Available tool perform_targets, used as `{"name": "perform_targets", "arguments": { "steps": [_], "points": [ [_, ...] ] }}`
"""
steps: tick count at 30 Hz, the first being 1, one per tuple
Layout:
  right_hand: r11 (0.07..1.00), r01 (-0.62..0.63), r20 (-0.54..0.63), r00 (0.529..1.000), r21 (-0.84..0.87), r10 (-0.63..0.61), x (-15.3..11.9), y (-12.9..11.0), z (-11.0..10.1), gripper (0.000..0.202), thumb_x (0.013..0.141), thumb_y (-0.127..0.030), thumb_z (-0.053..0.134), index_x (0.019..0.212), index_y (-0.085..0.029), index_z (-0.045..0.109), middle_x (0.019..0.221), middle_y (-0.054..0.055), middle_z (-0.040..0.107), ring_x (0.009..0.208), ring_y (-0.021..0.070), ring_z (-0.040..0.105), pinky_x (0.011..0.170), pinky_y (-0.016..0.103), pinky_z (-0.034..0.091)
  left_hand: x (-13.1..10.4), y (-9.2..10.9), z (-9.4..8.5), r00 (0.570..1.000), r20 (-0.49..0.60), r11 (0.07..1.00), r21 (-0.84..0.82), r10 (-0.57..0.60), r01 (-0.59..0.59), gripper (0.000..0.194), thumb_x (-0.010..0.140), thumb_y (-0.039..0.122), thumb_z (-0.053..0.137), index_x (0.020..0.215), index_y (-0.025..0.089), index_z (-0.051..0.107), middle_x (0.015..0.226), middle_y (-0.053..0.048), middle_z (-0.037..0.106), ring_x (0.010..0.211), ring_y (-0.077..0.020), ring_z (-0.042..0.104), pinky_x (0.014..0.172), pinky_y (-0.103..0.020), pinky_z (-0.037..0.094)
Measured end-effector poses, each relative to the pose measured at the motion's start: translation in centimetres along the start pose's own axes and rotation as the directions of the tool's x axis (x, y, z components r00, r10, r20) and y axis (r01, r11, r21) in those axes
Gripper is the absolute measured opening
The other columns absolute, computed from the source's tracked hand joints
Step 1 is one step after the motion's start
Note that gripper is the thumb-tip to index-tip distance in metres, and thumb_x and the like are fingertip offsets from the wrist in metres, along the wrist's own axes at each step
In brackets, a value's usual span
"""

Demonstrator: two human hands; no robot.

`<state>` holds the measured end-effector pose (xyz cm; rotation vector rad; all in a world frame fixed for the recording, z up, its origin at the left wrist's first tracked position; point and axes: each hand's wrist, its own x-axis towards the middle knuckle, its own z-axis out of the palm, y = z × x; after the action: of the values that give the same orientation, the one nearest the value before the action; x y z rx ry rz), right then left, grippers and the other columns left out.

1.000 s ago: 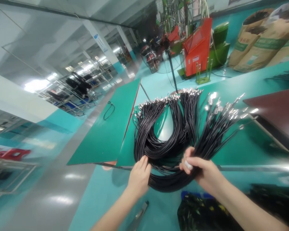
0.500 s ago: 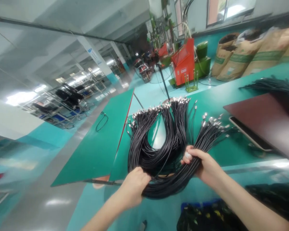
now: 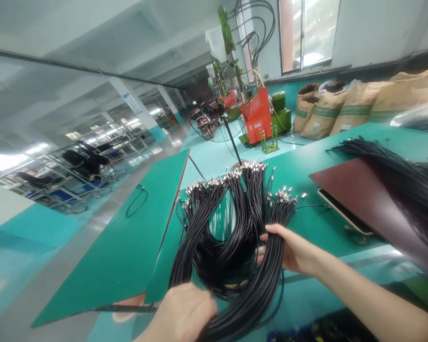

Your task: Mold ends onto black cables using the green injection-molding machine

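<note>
A thick bundle of black cables (image 3: 257, 289) with silvery metal ends curves across the near edge of the green table (image 3: 303, 223). My right hand (image 3: 296, 247) is wrapped round it a little below the metal ends, thumb on top. At the near bend, my left hand (image 3: 189, 308) is closed on the bundle, its fingertips hidden from view. Just beyond lie more U-shaped bundles of black cables (image 3: 235, 242), their metal tips pointing to the far side. The held bundle's tips sit right beside them.
At right, a dark red board (image 3: 345, 185) and a tablet-like device (image 3: 342, 211) lie near another black cable bundle (image 3: 399, 166). One looped cable (image 3: 137, 202) rests on the left green table (image 3: 121, 256). Beyond stand a fan pole (image 3: 231, 140), an orange machine (image 3: 258, 116) and paper sacks (image 3: 326, 111).
My right hand has brought the bundle's metal ends leftward, close against the other bundles. My left hand is lower in the picture, still on the bend. The camera view has shifted too.
</note>
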<state>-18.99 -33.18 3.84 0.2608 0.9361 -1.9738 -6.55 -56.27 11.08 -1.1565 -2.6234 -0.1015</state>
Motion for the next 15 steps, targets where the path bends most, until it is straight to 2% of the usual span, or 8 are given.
{"name": "perform_targets", "arguments": {
  "steps": [2,4,6,8,9,11,13,15],
  "points": [
    [0.999,0.025,-0.064,0.998,-0.045,-0.028,0.6,0.1,-0.2,0.026,0.081,-0.038,0.052,0.072,-0.015,0.057,0.055,0.003,0.059,0.048,0.0143,0.057,0.044,0.022,0.047,-1.0,0.0,0.6,1.0,0.016,1.0,0.006,-0.017,0.017,0.016,0.072,0.006,0.036,0.07,0.019,0.044,0.052,0.002,0.047,0.045,-0.0121,0.04,0.045,-0.026,0.025],
    [0.967,0.048,-0.081,0.994,-0.248,-0.07,0.6,-0.2,-0.9,0.04,0.081,-0.051,0.05,0.063,-0.015,0.055,0.042,-0.002,0.048,0.03,0.0099,0.043,0.027,0.017,0.032,-1.9,-0.1,1.1,0.999,0.036,0.999,-0.004,-0.041,0.041,0.016,0.075,0.007,0.034,0.071,0.019,0.045,0.053,0.001,0.048,0.046,-0.0124,0.041,0.045,-0.025,0.026],
    [0.868,0.016,-0.086,0.994,-0.497,-0.068,-0.1,-0.5,-2.5,0.055,0.076,-0.066,0.047,0.057,-0.015,0.053,0.034,-0.002,0.042,0.024,0.0084,0.035,0.023,0.016,0.024,-2.4,-0.2,1.3,0.998,0.03,0.998,-0.037,-0.053,0.054,0.016,0.079,0.01,0.033,0.073,0.018,0.046,0.053,0.001,0.049,0.047,-0.0125,0.042,0.046,-0.025,0.027],
    [0.785,-0.073,-0.09,0.996,-0.615,0.023,-1.3,-0.2,-4.3,0.064,0.072,-0.075,0.042,0.058,-0.014,0.056,0.036,0.003,0.048,0.026,0.0123,0.044,0.027,0.019,0.033,-2.1,-0.2,1.4,0.998,0.011,0.995,-0.077,-0.059,0.059,0.018,0.081,0.012,0.032,0.074,0.018,0.047,0.053,0.0,0.05,0.048,-0.0125,0.043,0.047,-0.025,0.028],
    [0.796,-0.098,-0.054,0.995,-0.598,0.082,-2.0,0.2,-5.0,0.068,0.072,-0.077,0.038,0.06,-0.013,0.058,0.04,0.007,0.053,0.032,0.0157,0.051,0.032,0.021,0.039,-1.8,-0.1,1.4,0.999,-0.002,0.995,-0.092,-0.05,0.05,0.02,0.083,0.013,0.031,0.074,0.018,0.048,0.053,0.0,0.05,0.048,-0.0125,0.044,0.048,-0.025,0.028],
    [0.917,-0.056,0.124,0.986,-0.394,0.114,-2.9,1.4,-5.5,0.071,0.075,-0.075,0.032,0.071,-0.01,0.061,0.063,0.016,0.064,0.057,0.0236,0.064,0.051,0.028,0.05,-0.7,0.4,1.7,0.997,-0.071,0.995,-0.099,-0.011,0.004,0.027,0.086,0.015,0.026,0.071,0.018,0.048,0.051,0.0,0.049,0.046,-0.0119,0.043,0.046,-0.025,0.026],
    [0.999,0.051,0.272,0.961,-0.014,-0.046,-3.3,2.8,-4.5,0.066,0.08,-0.069,0.036,0.089,-0.009,0.061,0.089,0.019,0.065,0.087,0.0281,0.062,0.076,0.035,0.049,0.4,1.0,2.2,0.984,-0.165,0.995,-0.062,0.062,-0.073,0.036,0.088,0.015,0.02,0.063,0.018,0.046,0.044,0.001,0.044,0.041,-0.0109,0.038,0.043,-0.025,0.023],
    [0.94,0.149,0.221,0.95,0.306,-0.223,-3.3,3.6,-2.5,0.055,0.083,-0.057,0.047,0.103,-0.007,0.056,0.102,0.019,0.062,0.101,0.03,0.056,0.091,0.04,0.041,0.8,1.7,3.0,0.962,-0.236,0.99,-0.002,0.14,-0.144,0.043,0.089,0.014,0.017,0.055,0.018,0.042,0.038,0.003,0.037,0.034,-0.0101,0.031,0.04,-0.026,0.018]
  ]
}}
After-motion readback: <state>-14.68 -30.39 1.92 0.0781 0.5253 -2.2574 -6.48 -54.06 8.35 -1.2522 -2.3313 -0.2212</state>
